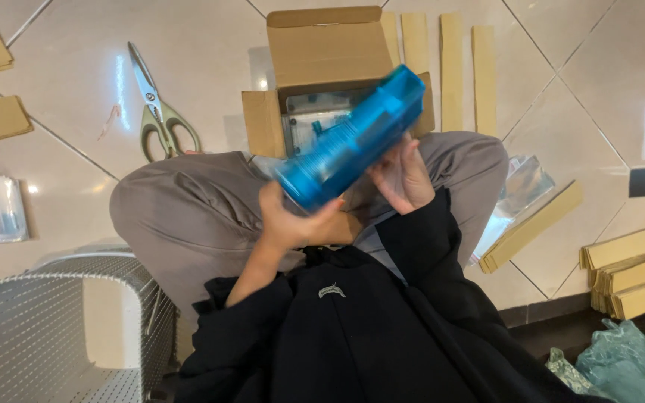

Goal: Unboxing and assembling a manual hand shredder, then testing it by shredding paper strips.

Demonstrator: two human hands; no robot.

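**Both hands on a blue plastic case above an open carton**

A pale tiled floor (210,45) fills the frame. At lower left stands a white perforated basket (31,328). At top centre sits an open cardboard box (326,48), with flat cardboard strips (451,71) just right of it and stacked ones (636,272) at the right edge. In the middle, a translucent blue case (349,142) tilts up to the right, blurred. The left hand (293,220) grips its lower end; the right hand (403,175) is closed against its side. Scissors (157,108) lie at upper left.
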